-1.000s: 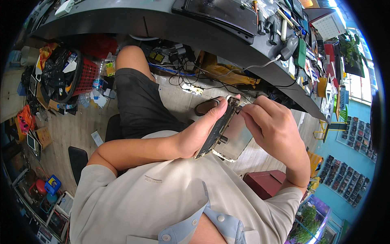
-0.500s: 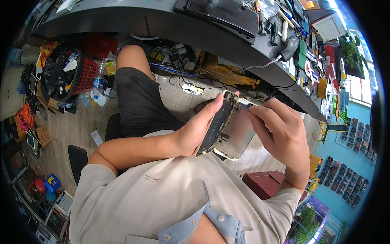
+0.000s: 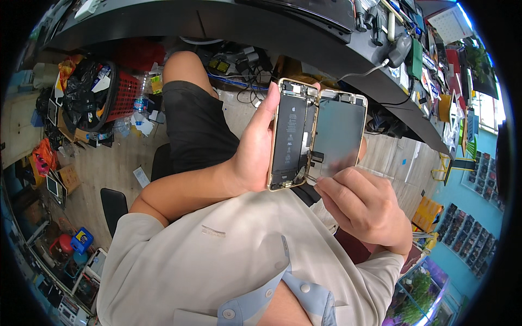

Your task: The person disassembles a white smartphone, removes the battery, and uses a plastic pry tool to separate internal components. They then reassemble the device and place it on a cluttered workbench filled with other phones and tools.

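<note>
An opened smartphone (image 3: 292,136) stands tilted up in front of my chest, its black battery and gold frame showing. My left hand (image 3: 254,149) is closed round the frame's left edge, thumb along the side. Beside it the detached screen panel (image 3: 338,130) is folded out to the right like a book page, its grey metallic back showing. My right hand (image 3: 363,204) is pinched just below the gap between the two halves. A thin, light tip shows at its fingertips by the phone's bottom end, too small to name.
A dark workbench (image 3: 179,24) crosses the top, with tools and a grey plug-in adapter (image 3: 399,50) on its right. Tangled cables hang beneath. A red basket (image 3: 122,95) with black bags stands at left; a yellow box (image 3: 427,213) sits at right.
The phone has swung from a slanted angle to face me, so both halves show more fully. My right hand has moved from the phone's top end down to its bottom end.
</note>
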A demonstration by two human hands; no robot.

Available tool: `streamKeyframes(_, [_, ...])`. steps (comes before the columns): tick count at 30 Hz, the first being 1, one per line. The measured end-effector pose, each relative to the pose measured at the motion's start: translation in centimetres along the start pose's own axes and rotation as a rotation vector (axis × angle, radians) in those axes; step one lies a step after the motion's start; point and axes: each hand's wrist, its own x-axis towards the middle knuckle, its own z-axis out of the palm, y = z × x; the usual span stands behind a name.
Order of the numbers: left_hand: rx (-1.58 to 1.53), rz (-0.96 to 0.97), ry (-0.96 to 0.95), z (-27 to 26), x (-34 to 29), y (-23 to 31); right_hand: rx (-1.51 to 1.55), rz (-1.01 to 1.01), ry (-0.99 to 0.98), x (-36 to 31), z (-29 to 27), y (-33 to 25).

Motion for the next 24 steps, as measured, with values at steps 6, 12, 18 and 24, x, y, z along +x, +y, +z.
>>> streamKeyframes(6, [0.073, 0.009, 0.024, 0.2, -0.2, 0.0, -0.013, 0.028, -0.035, -0.3, 0.2, -0.4])
streamKeyframes(12, [0.031, 0.006, -0.031, -0.5, -0.2, -0.1, -0.031, 0.048, -0.042, -0.4, 0.3, -0.6])
streamKeyframes(18, [0.009, 0.000, -0.097, -0.8, -0.2, 0.0, -0.042, 0.019, -0.010, -0.4, 0.4, -0.6])
streamKeyframes(24, [0.069, 0.009, -0.043, -0.2, -0.5, 0.0, -0.048, 0.033, -0.008, -0.5, 0.2, -0.9])
